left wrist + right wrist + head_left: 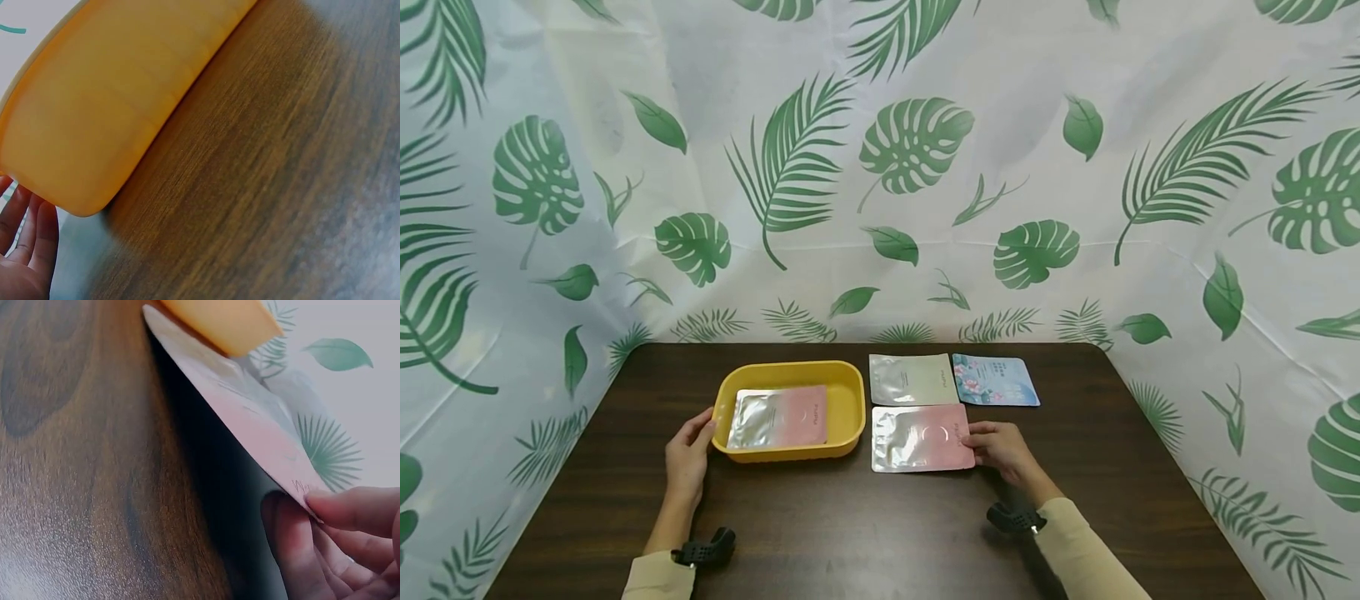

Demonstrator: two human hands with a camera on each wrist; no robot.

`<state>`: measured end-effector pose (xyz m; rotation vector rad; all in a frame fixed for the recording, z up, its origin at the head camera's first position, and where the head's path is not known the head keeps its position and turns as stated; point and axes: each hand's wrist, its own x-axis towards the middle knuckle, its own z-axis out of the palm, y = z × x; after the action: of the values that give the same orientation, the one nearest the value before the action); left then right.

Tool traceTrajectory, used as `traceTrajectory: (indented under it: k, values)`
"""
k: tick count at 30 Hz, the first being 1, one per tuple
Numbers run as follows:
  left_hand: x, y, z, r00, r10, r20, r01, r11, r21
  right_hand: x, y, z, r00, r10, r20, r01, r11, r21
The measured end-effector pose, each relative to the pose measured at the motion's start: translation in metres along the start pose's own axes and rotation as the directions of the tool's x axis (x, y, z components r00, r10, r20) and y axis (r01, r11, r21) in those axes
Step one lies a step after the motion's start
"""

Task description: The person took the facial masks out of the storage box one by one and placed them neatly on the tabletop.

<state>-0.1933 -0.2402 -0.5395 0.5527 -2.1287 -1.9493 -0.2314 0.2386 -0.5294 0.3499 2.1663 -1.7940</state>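
My right hand (1003, 450) pinches the right edge of a pink-and-silver sheet mask packet (917, 439), thumb on top and fingers beneath. In the right wrist view that packet (244, 419) slants up from the table, with dark shadow under it. At the left end of a yellow plastic basket (748, 455), my left hand (688, 454) touches the outer wall near the rim with extended fingers. The left wrist view shows the basket's side (94, 112) hiding some fingertips. Inside the basket lies another pink-and-silver packet (782, 417).
Behind the held packet lie a pale green-and-silver packet (910, 379) and a blue floral packet (996, 381), side by side. The dark wooden table (850, 525) meets a leaf-print cloth backdrop (820, 275) at its far edge. Each wrist wears a black band (703, 550).
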Motion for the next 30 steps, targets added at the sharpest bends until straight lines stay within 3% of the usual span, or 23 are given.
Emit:
traceTrajectory:
  k: [9, 17, 25, 30]
  values:
    - [-0.001, 0.000, 0.000, 1.000, 0.002, 0.008, -0.002, 1.000, -0.012, -0.004, -0.003, 0.000, 0.997, -0.036, -0.062, 0.024, 0.983, -0.181]
    - [0.001, -0.001, 0.000, 1.000, 0.002, -0.010, -0.002, 1.000, -0.001, -0.003, -0.005, -0.004, 0.997, -0.033, -0.075, 0.019, 0.984, -0.180]
    - [0.000, -0.001, -0.001, 1.000, -0.002, -0.006, 0.002, 1.000, -0.007, 0.000, -0.020, -0.002, 0.998, -0.058, -0.027, 0.052, 0.979, -0.196]
    - [0.002, -0.001, -0.001, 1.000, 0.002, -0.005, -0.002, 1.000, -0.009, -0.001, -0.035, 0.000, 0.998, -0.055, 0.043, 0.062, 0.981, -0.185]
